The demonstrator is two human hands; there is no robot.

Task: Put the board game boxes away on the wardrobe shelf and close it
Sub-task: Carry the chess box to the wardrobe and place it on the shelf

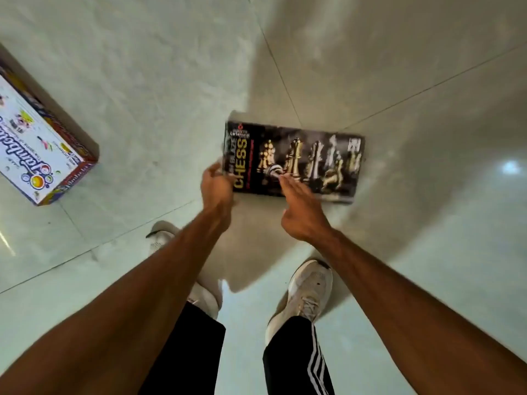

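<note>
At the chess box (310, 155), flat on or just above the floor (171, 67) (blur hides which), both hands are engaged. The left hand (216, 189) curls round its left short end, apparently gripping it. The right hand (302, 212) has its fingers straight and close together, laid over the near long edge by the printed pieces. A second box (37, 155), white-topped, lies on the floor well left of the chess box, untouched. No wardrobe or shelf is in view. Assessment: early stage. The first pick-up is in hand and neither box is shelved. The second box remains to be fetched and the wardrobe to be closed.
</note>
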